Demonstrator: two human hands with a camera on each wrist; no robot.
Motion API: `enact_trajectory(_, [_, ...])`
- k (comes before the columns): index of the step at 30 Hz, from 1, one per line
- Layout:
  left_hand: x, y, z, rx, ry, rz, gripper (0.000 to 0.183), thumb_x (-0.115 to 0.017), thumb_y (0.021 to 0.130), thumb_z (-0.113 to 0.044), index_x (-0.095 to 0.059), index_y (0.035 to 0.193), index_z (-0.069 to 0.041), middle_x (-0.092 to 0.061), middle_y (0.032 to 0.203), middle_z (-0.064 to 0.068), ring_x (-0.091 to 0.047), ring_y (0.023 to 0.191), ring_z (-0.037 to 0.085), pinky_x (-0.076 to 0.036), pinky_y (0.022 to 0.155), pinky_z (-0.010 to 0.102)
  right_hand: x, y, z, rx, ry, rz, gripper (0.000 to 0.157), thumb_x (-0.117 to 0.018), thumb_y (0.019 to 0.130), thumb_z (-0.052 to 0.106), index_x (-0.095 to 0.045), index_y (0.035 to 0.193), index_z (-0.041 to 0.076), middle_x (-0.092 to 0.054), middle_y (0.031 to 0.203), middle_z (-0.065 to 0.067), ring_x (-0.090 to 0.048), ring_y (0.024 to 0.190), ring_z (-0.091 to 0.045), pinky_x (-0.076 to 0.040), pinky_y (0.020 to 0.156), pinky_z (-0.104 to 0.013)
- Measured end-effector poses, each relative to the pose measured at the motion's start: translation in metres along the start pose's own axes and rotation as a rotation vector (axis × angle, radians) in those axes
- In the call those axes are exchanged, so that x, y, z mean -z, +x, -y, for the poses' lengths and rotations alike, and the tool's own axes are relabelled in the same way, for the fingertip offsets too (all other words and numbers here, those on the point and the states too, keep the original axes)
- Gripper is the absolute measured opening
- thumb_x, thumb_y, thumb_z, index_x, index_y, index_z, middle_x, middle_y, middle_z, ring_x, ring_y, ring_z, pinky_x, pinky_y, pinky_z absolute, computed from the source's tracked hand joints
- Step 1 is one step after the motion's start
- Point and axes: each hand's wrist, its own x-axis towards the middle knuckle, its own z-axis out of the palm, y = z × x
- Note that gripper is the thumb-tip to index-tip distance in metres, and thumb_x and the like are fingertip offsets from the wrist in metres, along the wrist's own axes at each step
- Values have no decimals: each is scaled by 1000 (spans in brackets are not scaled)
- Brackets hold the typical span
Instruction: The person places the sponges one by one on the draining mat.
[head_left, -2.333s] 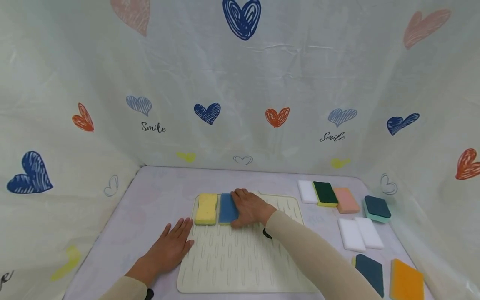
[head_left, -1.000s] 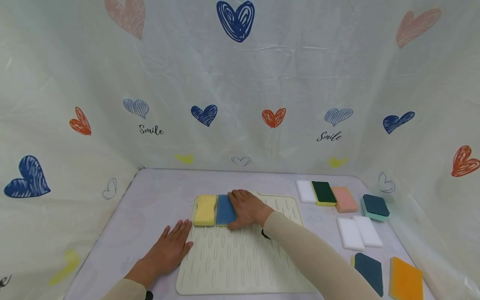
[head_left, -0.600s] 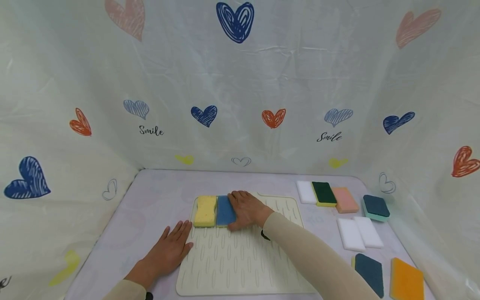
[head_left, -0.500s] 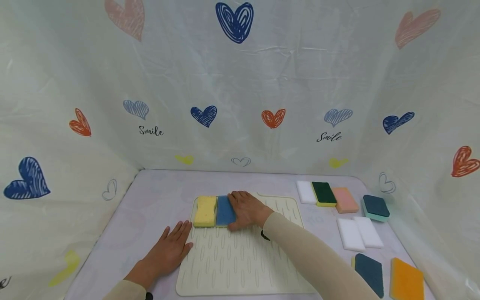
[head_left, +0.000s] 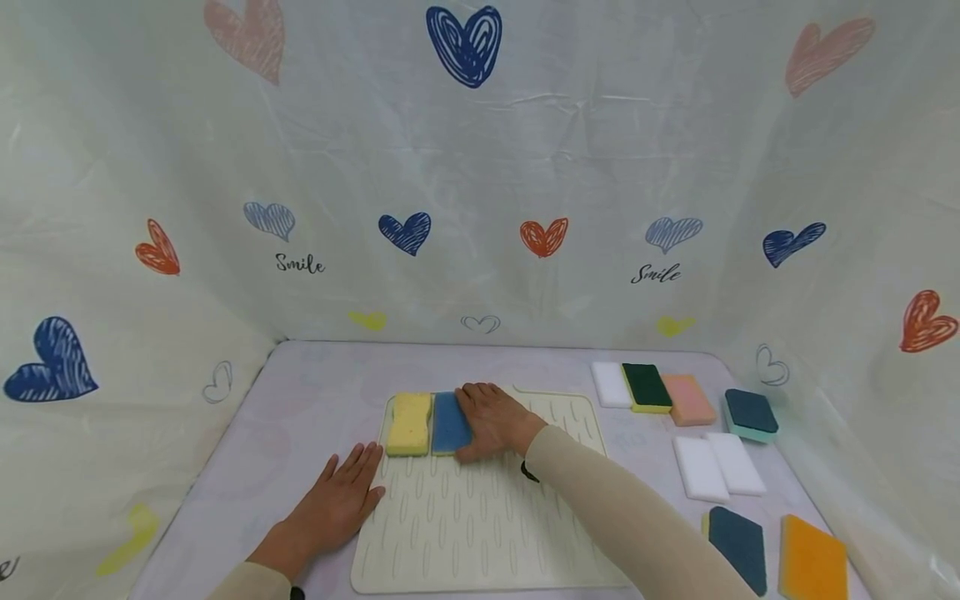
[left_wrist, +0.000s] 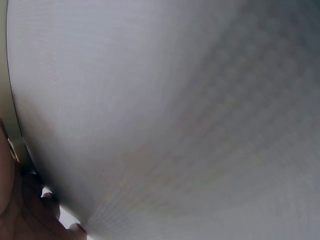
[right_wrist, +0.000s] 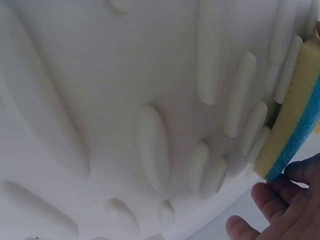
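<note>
One light, square grip suits the blue-topped sponge (head_left: pixel 449 423) the right hand (head_left: pixel 492 423) holds mid-frame; the left hand (head_left: pixel 340 500) lies straight-fingered.

Mat (head_left: pixel 450 533): cream, repeating raised-oblong pattern. At its far-left corner, yellow sponge (head_left: pixel 408 425); beside it, blue-topped sponge (head_left: pixel 447 427) (body pale yellow, per right wrist view). Table (head_left: pixel 307 400): pale lilac. Toward its far-right corner: green-and-yellow sponge (head_left: pixel 647 387), pink sponge (head_left: pixel 688 400). Near right edge: orange sponge (head_left: pixel 813 557). Backdrop sheet (head_left: pixel 480 158): whitish, printed with blue, red, pink, yellow hearts (head_left: pixel 405 233).
</note>
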Motion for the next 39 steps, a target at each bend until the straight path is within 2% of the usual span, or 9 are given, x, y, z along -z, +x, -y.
enact_trajectory(6, [-6,1,1,-17,-1,1,68,-49,112,-39,-31,164,2,-34,169,21,-29,158,43,-21,125,69,0,-10,0,-23,40,21,116,-62,85,81,-23,168,10,-31,171,-9,-33,158,-26,-30,128,-46])
enact_trajectory(10, [-9,1,3,-19,-4,8,68,-49,112,-38,-31,164,3,-34,169,23,-29,158,44,-21,125,70,6,-20,-1,-16,23,6,117,-60,87,83,-20,169,9,-27,173,-9,-29,160,-26,-27,130,-46])
enact_trajectory(15, [-9,1,5,-30,-4,-2,69,-48,113,-39,-30,164,2,-33,169,24,-28,158,45,-21,124,71,17,-39,-10,-11,-17,-44,118,-55,90,85,-17,169,7,-23,175,-12,-27,161,-28,-24,131,-49])
enact_trajectory(18, [-7,2,5,-38,-4,-16,69,-49,112,-39,-30,164,2,-35,168,24,-29,157,46,-22,123,71,18,-56,-20,-14,-31,-97,116,-56,91,83,-20,169,5,-26,174,-13,-28,161,-29,-25,130,-51])
enact_trajectory(24, [-5,3,4,-46,1,-6,70,-49,112,-40,-30,164,4,-35,168,26,-29,157,47,-21,123,72,9,-104,-47,-52,-73,-165,114,-61,92,79,-24,167,1,-32,171,-16,-32,159,-32,-26,129,-53])
enact_trajectory(31, [-5,3,5,-52,15,-44,69,-51,112,-38,-33,162,5,-38,166,27,-32,155,49,-24,121,73,3,-171,-86,-101,-116,-283,114,-73,86,73,-35,161,-5,-43,163,-21,-43,151,-37,-31,126,-58])
enact_trajectory(39, [-9,6,7,-58,23,-31,71,-50,112,-41,-31,163,5,-36,167,27,-31,155,50,-24,121,74,-2,-251,-118,-196,-206,-279,116,-80,80,70,-40,157,-7,-46,161,-24,-44,149,-41,-31,124,-62])
